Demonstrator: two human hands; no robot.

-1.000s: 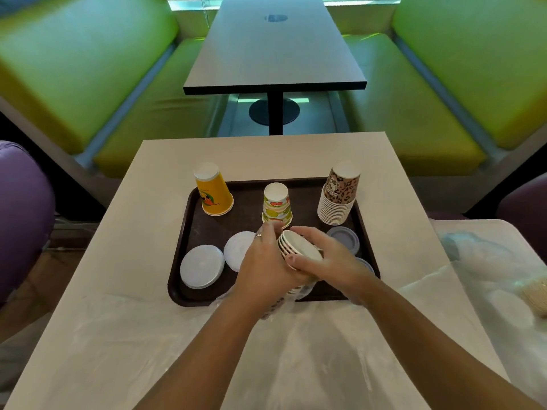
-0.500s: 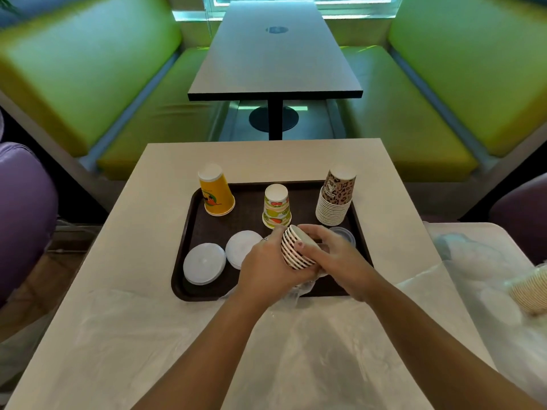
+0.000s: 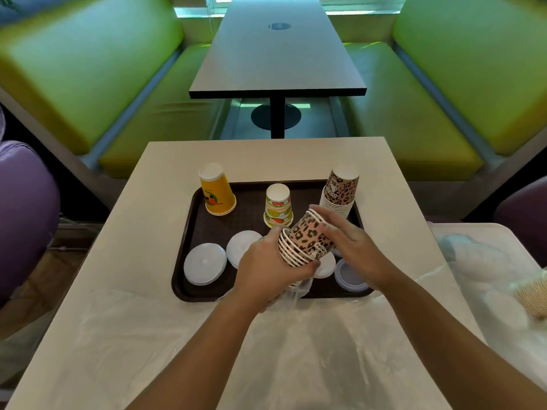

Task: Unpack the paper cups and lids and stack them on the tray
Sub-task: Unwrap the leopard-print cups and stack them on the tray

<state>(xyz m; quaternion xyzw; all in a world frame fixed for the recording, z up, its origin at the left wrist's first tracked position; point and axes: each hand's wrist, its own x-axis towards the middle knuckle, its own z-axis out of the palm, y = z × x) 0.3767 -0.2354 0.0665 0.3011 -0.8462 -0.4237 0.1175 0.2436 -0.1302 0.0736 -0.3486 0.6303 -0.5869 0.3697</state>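
Over the dark brown tray [image 3: 189, 232], both hands hold a short tilted stack of leopard-print paper cups [image 3: 307, 241]. My left hand [image 3: 266, 267] grips the rim end and also clutches crumpled clear plastic wrap [image 3: 293, 291]. My right hand [image 3: 346, 241] curls round the stack's upper end. Upside down on the tray stand a yellow cup [image 3: 217, 192], a fruit-print cup [image 3: 278, 205] and a taller leopard-print stack [image 3: 340, 192]. White lids [image 3: 205, 263] lie at the tray's front left, and a bluish lid [image 3: 349, 275] lies at the front right.
Clear plastic sheeting [image 3: 207, 350] covers the near part of the beige table. A wrapped stack of plain cups [image 3: 532, 294] lies at the far right. Beyond stand a dark table [image 3: 278, 54] and green benches [image 3: 74, 69].
The stack of leopard cups has been pulled further out of the wrap and turned, so its printed side shows instead of its open rims. Both hands stayed over the tray's front.
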